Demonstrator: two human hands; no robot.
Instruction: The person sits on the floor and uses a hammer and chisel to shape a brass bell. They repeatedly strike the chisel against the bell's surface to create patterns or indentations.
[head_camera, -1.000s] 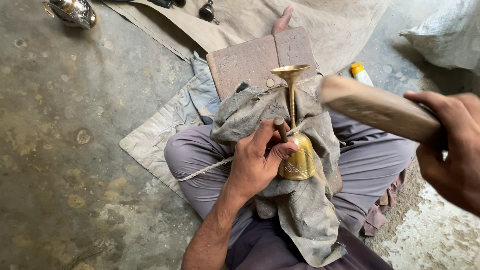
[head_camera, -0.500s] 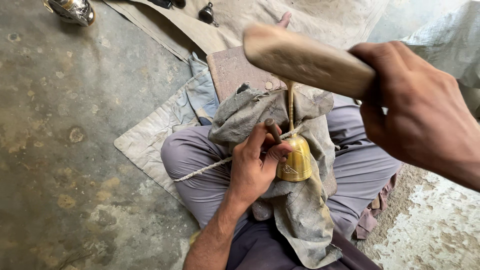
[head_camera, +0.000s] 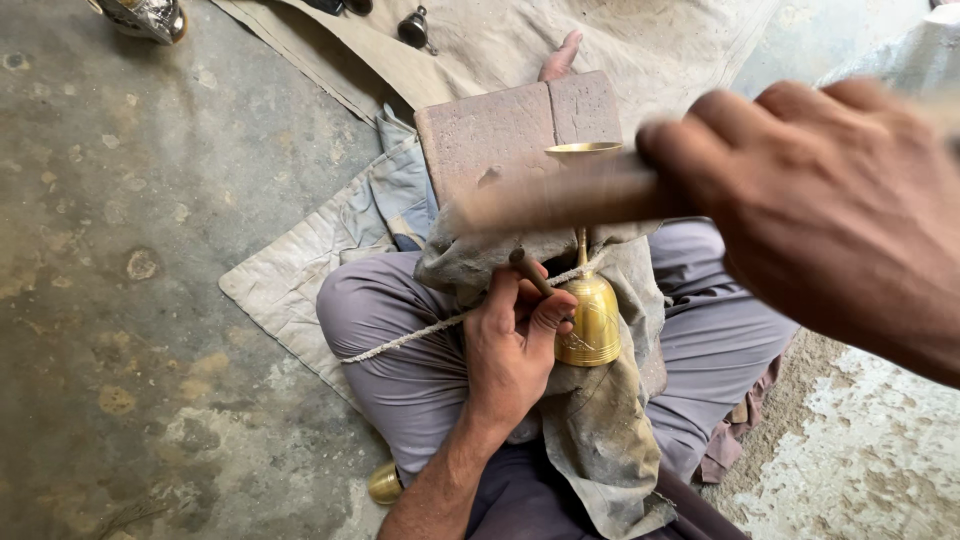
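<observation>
Wooden mallet (head_camera: 560, 200) now lower, right hand (head_camera: 840, 210) nearer brass goblet (head_camera: 588, 310)

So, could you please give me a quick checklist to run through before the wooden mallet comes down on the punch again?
1. Left hand grips the thin dark metal punch: ok.
2. Punch tip seated on the golden brass goblet-shaped piece: cannot tell, the fingers hide the tip.
3. Brass piece bedded on the dirty grey cloth over the lap: ok.
4. White cord runs across the thigh to the piece: ok; whether it is tight, cannot tell.
5. Right hand holds the blurred wooden mallet above the piece: ok.
6. Left fingers clear of the mallet's path: cannot tell, they sit close under it.
</observation>
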